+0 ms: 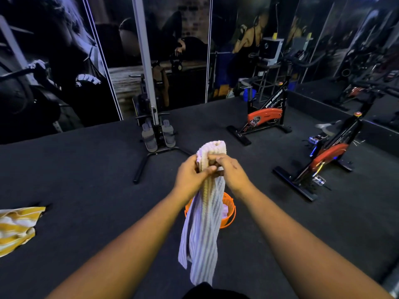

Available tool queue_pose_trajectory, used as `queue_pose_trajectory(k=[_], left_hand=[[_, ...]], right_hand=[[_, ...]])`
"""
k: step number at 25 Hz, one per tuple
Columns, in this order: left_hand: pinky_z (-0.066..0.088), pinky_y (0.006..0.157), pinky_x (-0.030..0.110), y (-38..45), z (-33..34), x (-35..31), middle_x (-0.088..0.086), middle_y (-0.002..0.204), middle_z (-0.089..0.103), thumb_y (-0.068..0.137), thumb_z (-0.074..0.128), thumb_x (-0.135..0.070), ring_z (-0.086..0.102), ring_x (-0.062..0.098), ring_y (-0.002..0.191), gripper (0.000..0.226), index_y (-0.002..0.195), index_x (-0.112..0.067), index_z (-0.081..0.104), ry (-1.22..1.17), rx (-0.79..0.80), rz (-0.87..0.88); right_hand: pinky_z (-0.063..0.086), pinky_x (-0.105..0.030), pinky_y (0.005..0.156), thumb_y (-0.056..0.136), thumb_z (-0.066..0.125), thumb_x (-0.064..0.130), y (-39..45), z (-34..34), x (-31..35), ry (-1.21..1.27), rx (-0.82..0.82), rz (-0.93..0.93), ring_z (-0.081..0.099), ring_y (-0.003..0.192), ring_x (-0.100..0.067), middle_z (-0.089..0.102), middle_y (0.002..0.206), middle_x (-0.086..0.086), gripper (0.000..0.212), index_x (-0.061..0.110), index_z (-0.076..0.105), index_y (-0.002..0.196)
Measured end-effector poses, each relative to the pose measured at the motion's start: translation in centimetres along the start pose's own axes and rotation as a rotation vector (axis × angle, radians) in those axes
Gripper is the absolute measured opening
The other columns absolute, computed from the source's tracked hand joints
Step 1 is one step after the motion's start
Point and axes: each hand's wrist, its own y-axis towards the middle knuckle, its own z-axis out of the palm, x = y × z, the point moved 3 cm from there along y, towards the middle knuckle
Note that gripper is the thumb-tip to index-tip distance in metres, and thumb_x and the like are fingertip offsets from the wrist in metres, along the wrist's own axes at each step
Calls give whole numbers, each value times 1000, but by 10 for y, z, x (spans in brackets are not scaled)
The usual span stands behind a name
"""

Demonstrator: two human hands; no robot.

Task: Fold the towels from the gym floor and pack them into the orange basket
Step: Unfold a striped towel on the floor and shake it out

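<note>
**Both hands hold a striped towel above the orange basket**

The left hand (190,173) and the right hand (231,171) are together in front of the person, and both grip the same white and grey striped towel (205,223). The fingers of each hand are curled around the cloth, and the left thumb lies across its front. Above the fingers a rolled or bunched end of the towel stands up. Below the fingers the rest hangs down in long loose strips. Behind the hanging part, under the hands, the orange basket (228,214) stands on the dark floor (97,169), with some pale cloth inside it. Far to the left of the fingers a yellow and white towel (17,227) lies crumpled on the floor.
</note>
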Motion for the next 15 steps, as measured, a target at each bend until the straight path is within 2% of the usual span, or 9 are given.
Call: queue_pose_trajectory(k=[2,3,4,5,7,9,11,13,15], left_hand=[[57,80,50,6,-11,3,13,99,77,92,72,-6,71,21,89,16,108,-8,71,-145,-16,-64],[57,78,46,10,-15,3,13,100,77,94,67,-2,71,21,89,16,109,-7,71,-229,-7,-100],[59,76,40,14,-18,0,9,99,77,96,64,-2,71,19,87,15,108,-7,70,-310,21,-125],[59,75,34,18,-21,-6,6,97,78,97,63,-4,72,17,86,14,107,-9,70,-371,59,-137],[60,77,31,30,-27,-24,4,95,78,97,61,-7,73,17,87,12,106,-9,70,-457,119,-136],[61,78,36,41,-33,-41,9,101,77,97,63,-16,74,23,93,17,110,-7,69,-537,128,-141],[61,86,45,47,-41,-47,15,114,74,92,68,-35,72,30,104,43,123,-5,65,-580,96,-133],[57,95,51,45,-47,-35,16,129,68,77,74,-56,68,33,115,80,137,-7,55,-513,135,-128],[58,94,47,31,-45,-8,10,131,68,59,84,-68,68,29,117,101,139,-14,54,-380,263,-169]], right_hand=[[47,-28,96,101,46,11,4,-14,2,-106,5,-70,60,101,1,69,109,13,32,8,75,115],[48,-32,99,102,53,8,4,-23,-2,-151,-61,-102,59,104,-3,66,114,11,25,10,72,118],[49,-35,101,100,62,9,3,-32,-8,-145,-134,-91,59,110,-8,62,122,4,25,13,66,125],[50,-33,102,96,71,13,0,-39,-15,-112,-171,-48,58,117,-10,58,130,0,41,15,57,134],[54,-24,97,87,81,19,-4,-39,-30,24,-67,67,60,123,-5,58,138,6,68,23,44,143],[59,-36,95,84,83,21,-1,-35,-33,110,29,106,67,118,-14,69,130,2,57,22,55,134],[60,-45,93,85,83,23,10,-34,-23,178,2,78,72,111,-22,74,122,-1,43,21,66,124],[61,-40,83,85,82,21,24,-34,-6,281,-31,27,73,107,-25,75,120,-4,36,21,70,119],[60,-38,79,83,83,21,39,-33,12,371,-48,4,74,105,-28,75,119,-8,35,20,71,116]])
